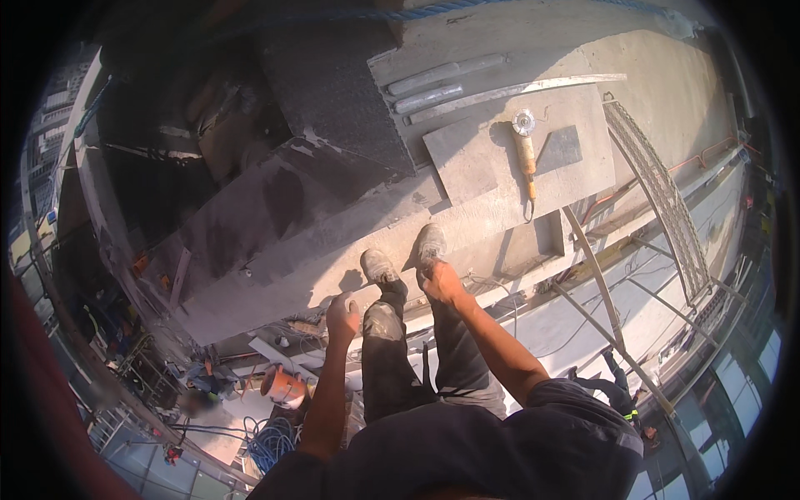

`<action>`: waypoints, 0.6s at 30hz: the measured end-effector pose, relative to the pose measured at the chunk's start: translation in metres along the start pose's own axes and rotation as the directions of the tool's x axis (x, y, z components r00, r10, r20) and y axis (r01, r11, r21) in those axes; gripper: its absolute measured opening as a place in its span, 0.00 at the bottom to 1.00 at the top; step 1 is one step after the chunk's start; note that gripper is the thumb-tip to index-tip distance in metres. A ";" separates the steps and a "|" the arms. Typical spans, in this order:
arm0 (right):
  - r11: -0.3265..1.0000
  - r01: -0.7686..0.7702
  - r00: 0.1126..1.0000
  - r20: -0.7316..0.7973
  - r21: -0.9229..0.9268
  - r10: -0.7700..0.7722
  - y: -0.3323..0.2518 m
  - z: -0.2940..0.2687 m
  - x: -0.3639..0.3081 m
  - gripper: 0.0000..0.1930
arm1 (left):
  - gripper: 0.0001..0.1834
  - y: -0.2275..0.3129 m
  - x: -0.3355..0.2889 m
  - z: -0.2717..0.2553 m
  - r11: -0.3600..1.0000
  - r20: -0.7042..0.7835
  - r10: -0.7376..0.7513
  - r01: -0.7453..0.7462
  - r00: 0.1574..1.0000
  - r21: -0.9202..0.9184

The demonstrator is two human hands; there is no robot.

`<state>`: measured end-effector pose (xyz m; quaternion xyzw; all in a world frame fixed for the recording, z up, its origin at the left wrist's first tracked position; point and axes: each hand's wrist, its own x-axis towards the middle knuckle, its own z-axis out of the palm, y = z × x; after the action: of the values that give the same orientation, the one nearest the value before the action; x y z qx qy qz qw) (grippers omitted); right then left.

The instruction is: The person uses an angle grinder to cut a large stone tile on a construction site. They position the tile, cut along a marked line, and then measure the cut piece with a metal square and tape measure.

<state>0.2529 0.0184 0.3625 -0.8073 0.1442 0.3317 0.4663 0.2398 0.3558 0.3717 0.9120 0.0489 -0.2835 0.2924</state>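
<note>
My left hand hangs beside my left leg, its fingers curled in loosely, with nothing showing in it. In front of my right shin, my right hand is closed too; its palm side is hidden, so what it holds, if anything, cannot be made out. My dusty shoes stand on a concrete ledge. Ahead and to the right lies an angle grinder with a yellowish body and a round disc, out of reach of both hands. It rests on a large pale slab, next to a small grey tile.
A long pale strip and wrapped rolls lie beyond the slab. A perforated metal plank and scaffold bars are at right. Below the ledge are an orange bucket, coiled blue hose and another person.
</note>
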 end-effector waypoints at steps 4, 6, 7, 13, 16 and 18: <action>0.981 0.028 0.870 -0.488 0.191 0.070 -0.023 -0.015 0.088 0.29 | 0.18 -0.045 -0.020 -0.016 0.981 0.083 -0.192 0.194 0.978 -0.016; 0.988 0.116 0.676 -0.737 0.103 -0.003 -0.041 -0.035 0.141 0.31 | 0.18 -0.055 -0.038 -0.021 0.884 0.263 -0.404 0.448 0.876 -0.131; 0.974 0.182 0.667 -0.745 0.132 -0.023 -0.046 -0.044 0.169 0.31 | 0.18 -0.055 -0.052 -0.026 0.806 0.321 -0.480 0.555 0.816 -0.204; 0.939 0.276 0.758 -0.648 0.204 -0.082 -0.115 -0.087 0.235 0.28 | 0.19 -0.012 -0.113 -0.020 0.538 0.503 -0.606 0.783 0.616 -0.312; 0.949 0.275 0.692 -0.717 0.157 -0.082 -0.099 -0.066 0.211 0.27 | 0.20 0.008 -0.114 -0.013 0.516 0.513 -0.591 0.780 0.623 -0.353; 0.953 0.247 0.753 -0.654 0.178 -0.072 -0.079 -0.060 0.189 0.27 | 0.20 0.022 -0.109 -0.004 0.500 0.512 -0.583 0.775 0.631 -0.386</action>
<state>0.4592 0.0233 0.3081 -0.8146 0.2657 -0.0261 0.5149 0.1561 0.3486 0.4449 0.6235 0.4441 -0.4887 0.4186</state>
